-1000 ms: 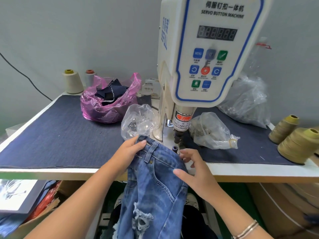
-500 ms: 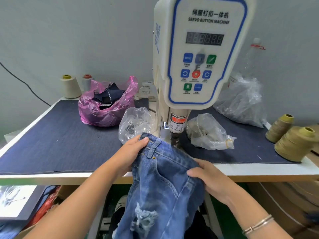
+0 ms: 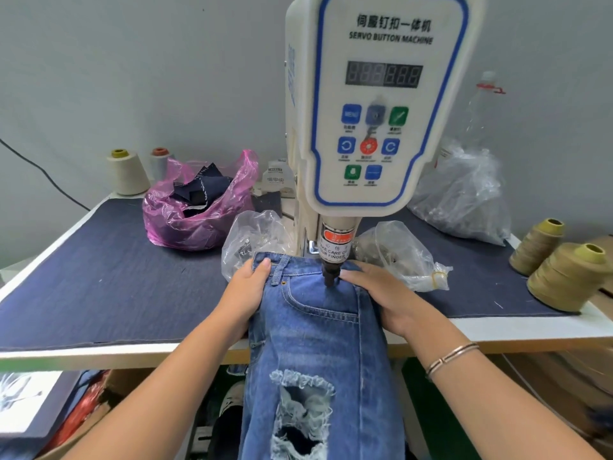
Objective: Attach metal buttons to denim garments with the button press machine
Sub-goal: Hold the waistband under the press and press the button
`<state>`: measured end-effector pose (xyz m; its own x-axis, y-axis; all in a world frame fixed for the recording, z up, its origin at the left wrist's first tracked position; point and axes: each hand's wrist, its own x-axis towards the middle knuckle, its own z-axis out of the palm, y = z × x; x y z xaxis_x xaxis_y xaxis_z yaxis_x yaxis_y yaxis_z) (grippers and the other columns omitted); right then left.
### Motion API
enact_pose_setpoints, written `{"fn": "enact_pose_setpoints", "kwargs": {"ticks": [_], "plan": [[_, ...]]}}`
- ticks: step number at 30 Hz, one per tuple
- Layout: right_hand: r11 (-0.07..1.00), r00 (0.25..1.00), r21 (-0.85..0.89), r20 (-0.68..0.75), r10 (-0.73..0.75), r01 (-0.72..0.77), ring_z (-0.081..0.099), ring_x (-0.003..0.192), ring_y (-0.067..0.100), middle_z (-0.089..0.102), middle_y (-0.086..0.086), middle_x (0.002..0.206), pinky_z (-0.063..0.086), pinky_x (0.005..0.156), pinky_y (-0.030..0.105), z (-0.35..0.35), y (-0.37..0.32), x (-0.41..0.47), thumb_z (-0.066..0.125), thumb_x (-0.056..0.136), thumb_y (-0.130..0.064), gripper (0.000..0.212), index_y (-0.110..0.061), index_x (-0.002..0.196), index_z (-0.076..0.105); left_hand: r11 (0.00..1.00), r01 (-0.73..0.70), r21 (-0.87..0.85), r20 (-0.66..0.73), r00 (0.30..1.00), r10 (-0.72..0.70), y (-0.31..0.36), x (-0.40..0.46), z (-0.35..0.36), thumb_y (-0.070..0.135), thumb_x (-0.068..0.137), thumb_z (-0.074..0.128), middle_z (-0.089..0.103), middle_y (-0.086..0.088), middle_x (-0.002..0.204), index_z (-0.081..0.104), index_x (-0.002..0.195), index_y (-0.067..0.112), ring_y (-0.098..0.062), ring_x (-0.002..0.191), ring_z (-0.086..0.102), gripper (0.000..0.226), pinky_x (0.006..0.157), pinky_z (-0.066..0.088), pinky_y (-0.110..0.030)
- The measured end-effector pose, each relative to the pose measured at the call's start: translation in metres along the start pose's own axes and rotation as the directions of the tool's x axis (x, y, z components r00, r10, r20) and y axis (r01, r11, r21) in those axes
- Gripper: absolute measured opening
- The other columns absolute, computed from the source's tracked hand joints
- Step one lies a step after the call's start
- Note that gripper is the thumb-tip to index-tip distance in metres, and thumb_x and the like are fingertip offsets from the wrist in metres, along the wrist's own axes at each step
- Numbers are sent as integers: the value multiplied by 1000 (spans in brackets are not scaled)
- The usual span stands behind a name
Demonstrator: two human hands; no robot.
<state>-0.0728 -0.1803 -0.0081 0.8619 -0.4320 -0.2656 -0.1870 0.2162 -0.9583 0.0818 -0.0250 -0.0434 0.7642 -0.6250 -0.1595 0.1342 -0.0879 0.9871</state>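
— Jeans point(image 3: 318, 327) where?
— Waistband on the table point(image 3: 99, 277) under the button machine point(image 3: 374, 104) punch.
— Hands?
— Left hand point(image 3: 247, 293) grips the waistband's left edge; right hand point(image 3: 381, 293) clasps its right edge.

Ripped blue jeans point(image 3: 318, 330) waistband flat under button machine point(image 3: 374, 104) punch point(image 3: 329, 277).
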Motion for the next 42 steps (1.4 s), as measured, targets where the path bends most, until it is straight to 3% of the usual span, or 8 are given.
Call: {"fn": "enact_pose_setpoints", "kwargs": {"ticks": [3, 7, 12, 18, 24, 32, 37, 42], "plan": [[1000, 1000, -10, -6, -14, 14, 69, 95, 9, 72, 6, 107, 53, 78, 17, 2, 0, 9, 54, 95, -14, 24, -6, 115, 66, 986, 139, -90, 55, 989, -134, 2, 4, -4, 43, 98, 49, 74, -5, 105, 68, 104, 24, -22, 92, 72, 27, 78, 55, -39], [990, 999, 138, 47, 21, -28, 71, 88, 19, 73, 13, 100, 58, 75, 26, 2, -1, 15, 47, 96, -7, 22, -9, 105, 68, 956, 262, -130, 278, 935, -219, 5, -2, -14, 61, 67, 73, 74, -4, 106, 77, 95, 29, -22, 96, 71, 42, 74, 55, -34], [972, 996, 220, 50, 73, -82, 72, 78, 20, 74, 14, 94, 58, 64, 26, 3, -4, 20, 50, 96, -9, 19, -7, 102, 68, 955, 264, -134, 467, 867, -174, -3, -2, -23, 33, 56, 90, 68, -11, 119, 60, 125, 19, -28, 105, 67, 77, 79, 55, -38], [980, 997, -196, 77, 30, -14, 58, 116, 16, 65, 4, 122, 42, 103, 31, -13, -4, 19, 62, 89, -18, 39, -15, 127, 55, 957, 191, -220, 301, 946, -120, -7, 0, -23, 9, 63, 76, 68, -7, 119, 37, 138, 29, -29, 103, 68, 87, 76, 55, -42], [897, 941, -441, 308, 139, 11, 50, 102, -19, 41, -30, 125, 44, 76, 3, -31, -7, 9, 77, 76, -9, 88, -44, 138, 25, 942, 150, -299, 264, 962, -69, -8, 4, -20, -8, 85, 57, 63, -10, 125, 33, 141, 36, -30, 105, 66, 75, 81, 53, -44], [985, 985, -167, 171, -15, 44, 66, 104, 12, 66, -5, 119, 54, 78, 22, -35, 0, 10, 62, 85, 3, 56, -36, 124, 51, 936, 105, -335, 306, 952, 2, 9, 5, -12, -1, 78, 58, 65, -15, 123, 39, 139, 26, -27, 94, 70, 69, 69, 58, -37], [977, 990, -162, 27, -136, 139, 62, 97, -4, 55, -10, 128, 49, 73, 11, -30, 10, 14, 60, 89, -2, 61, -30, 139, 40, 956, 117, -268, 329, 944, -24, 6, 6, -15, 18, 59, 81, 46, -12, 143, 29, 144, 38, -34, 114, 62, 102, 88, 53, -52], [965, 984, -199, -6, -176, 171, 59, 89, -16, 54, -15, 122, 43, 66, 1, -22, 15, 20, 60, 90, -4, 63, -27, 143, 35, 965, 88, -246, 337, 942, 0, -2, 8, -18, 7, 66, 75, 59, -12, 131, 37, 138, 34, -32, 110, 65, 86, 80, 56, -45]]}}
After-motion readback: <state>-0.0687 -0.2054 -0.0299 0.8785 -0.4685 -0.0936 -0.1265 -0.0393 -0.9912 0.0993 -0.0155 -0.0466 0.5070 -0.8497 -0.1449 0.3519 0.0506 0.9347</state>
